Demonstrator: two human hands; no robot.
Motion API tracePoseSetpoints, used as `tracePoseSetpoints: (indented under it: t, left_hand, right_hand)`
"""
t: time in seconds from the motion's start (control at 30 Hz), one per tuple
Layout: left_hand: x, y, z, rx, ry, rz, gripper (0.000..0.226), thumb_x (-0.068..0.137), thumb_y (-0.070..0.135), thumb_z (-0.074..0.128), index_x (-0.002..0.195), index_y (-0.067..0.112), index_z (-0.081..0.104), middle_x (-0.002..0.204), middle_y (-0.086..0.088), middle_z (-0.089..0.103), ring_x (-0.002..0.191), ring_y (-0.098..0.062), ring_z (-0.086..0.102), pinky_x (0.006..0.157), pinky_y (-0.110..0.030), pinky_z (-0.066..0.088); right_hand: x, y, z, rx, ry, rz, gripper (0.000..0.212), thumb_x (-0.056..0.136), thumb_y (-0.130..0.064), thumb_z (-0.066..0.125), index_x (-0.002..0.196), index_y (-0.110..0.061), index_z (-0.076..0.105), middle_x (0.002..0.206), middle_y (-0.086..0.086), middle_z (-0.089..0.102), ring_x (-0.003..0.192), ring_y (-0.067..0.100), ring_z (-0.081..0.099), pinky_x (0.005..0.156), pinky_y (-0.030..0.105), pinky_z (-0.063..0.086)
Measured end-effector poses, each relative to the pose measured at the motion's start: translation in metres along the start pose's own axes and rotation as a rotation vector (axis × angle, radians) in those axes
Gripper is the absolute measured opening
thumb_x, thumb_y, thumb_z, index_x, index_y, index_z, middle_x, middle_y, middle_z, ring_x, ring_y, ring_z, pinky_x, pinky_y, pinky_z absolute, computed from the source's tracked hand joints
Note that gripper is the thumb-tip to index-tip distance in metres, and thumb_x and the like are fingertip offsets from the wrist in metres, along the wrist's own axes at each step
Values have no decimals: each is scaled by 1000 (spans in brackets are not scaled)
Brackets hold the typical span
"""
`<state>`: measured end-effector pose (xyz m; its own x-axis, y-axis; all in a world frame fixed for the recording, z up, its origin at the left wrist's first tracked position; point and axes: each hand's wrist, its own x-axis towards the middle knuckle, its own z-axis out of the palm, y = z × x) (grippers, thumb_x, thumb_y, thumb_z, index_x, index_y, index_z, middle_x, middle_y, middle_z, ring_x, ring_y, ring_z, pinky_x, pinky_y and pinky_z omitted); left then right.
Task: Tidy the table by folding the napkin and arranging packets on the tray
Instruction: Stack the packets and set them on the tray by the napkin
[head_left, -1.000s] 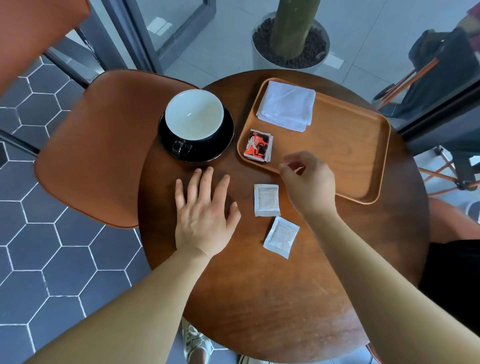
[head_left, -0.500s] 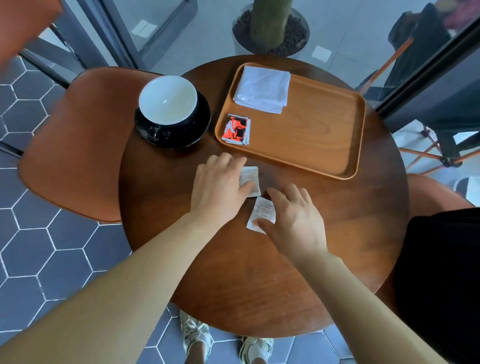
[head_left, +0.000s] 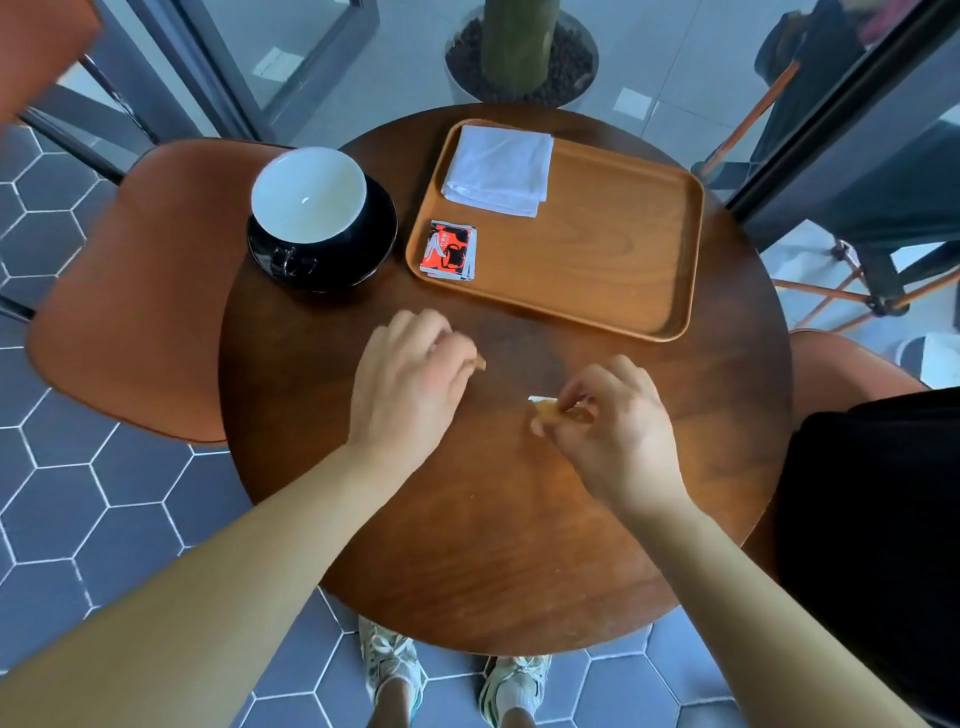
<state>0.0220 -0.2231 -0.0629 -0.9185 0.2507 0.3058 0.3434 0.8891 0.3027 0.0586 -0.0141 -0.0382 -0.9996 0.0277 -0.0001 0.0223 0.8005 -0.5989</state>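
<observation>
Though both lay flat on table (head_left: 493, 530) half sec ago, white pkt (head_left: 536, 399) is now pinched in R hand (head_left: 610, 431); other pkt seems held, hidden, in curled L hand (head_left: 408, 376). Napkin (head_left: 498, 169) is folded on tray (head_left: 602, 254) w/ red pkts (head_left: 449, 251). Only tray drop left.

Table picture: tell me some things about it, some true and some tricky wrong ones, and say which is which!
1. The folded napkin lies on the tray. True.
2. The cup is full of coffee. False: it is empty, white inside.
3. The red packets lie on the tray. True.
4. The right hand is open and empty. False: its fingers are curled, pinching a white packet.
</observation>
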Motion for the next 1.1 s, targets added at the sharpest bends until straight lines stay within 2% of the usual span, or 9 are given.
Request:
tracePoseSetpoints:
  t: [0.07, 0.13, 0.27, 0.33, 0.4, 0.63, 0.77, 0.9, 1.1]
  left_hand:
    - [-26, -5, 0, 14, -63, 74, 18, 79, 12, 68, 97, 14, 70, 107, -7, 62, 100, -28, 56, 74, -42, 48]
    - [-45, -13, -3, -7, -85, 35, 27, 77, 16, 62, 103, 15, 70, 115, -6, 60, 106, -24, 54, 78, -39, 48]
    - [-47, -26, -2, 33, -69, -87, 27, 90, 22, 61, 115, 13, 66, 123, -8, 59, 113, -25, 53, 84, -42, 51]
    - [-39, -26, 2, 62, -99, -78, 35, 95, 28, 60, 127, 13, 61, 131, -10, 57, 122, -27, 51, 88, -44, 51]
    - [-31, -22, 6, 75, -139, -80, 41, 95, 32, 59, 133, 16, 57, 137, -11, 54, 129, -29, 47, 90, -47, 47]
    - [-29, -19, 13, 115, -196, -148, 43, 91, 42, 63, 128, 21, 59, 140, -14, 51, 132, -34, 43, 95, -53, 41]
    - [-39, -22, 16, 75, -153, -182, 48, 94, 46, 55, 132, 18, 53, 142, -8, 49, 133, -29, 43, 100, -48, 39]
    - [-45, -25, 19, 45, -97, -167, 41, 99, 42, 48, 130, 17, 55, 137, -9, 52, 130, -27, 45, 101, -47, 41]
    - [-46, -25, 20, 80, -92, -163, 37, 99, 41, 48, 123, 16, 59, 135, -8, 53, 129, -28, 47, 104, -47, 38]
  right_hand:
    - [-8, 5, -2, -104, -119, -60, 45, 57, -50, 90, 79, -17, 67, 92, -6, 51, 87, 18, 45, 66, 28, 38]
    - [-13, 12, -3, -126, -142, -79, 49, 56, -57, 86, 82, -19, 68, 95, -8, 51, 87, 18, 45, 65, 28, 38]
    - [-12, 22, 0, -84, -43, 43, 34, 75, -30, 81, 106, -19, 70, 102, -3, 56, 96, 26, 54, 71, 34, 48]
    - [-8, 22, 3, -127, -51, 97, 39, 80, -25, 77, 118, -17, 68, 109, 0, 57, 103, 27, 54, 74, 35, 49]
    - [-6, 18, 7, -180, -72, 95, 40, 82, -24, 77, 120, -17, 67, 112, 2, 57, 105, 27, 53, 72, 35, 49]
    - [0, 14, 9, -184, -137, 104, 23, 82, -21, 77, 103, -17, 68, 102, -1, 53, 101, 27, 51, 73, 33, 44]
    - [0, 12, 5, -229, -81, 112, 32, 83, -29, 74, 110, -16, 66, 99, 2, 60, 94, 28, 57, 68, 32, 43]
    - [-7, 11, 5, -265, -56, 203, 39, 83, -47, 71, 103, -15, 60, 87, -1, 58, 80, 26, 56, 62, 31, 37]
    - [-1, 0, 15, -167, -144, 293, 38, 83, -25, 73, 116, -16, 59, 101, 5, 62, 92, 29, 61, 71, 31, 40]
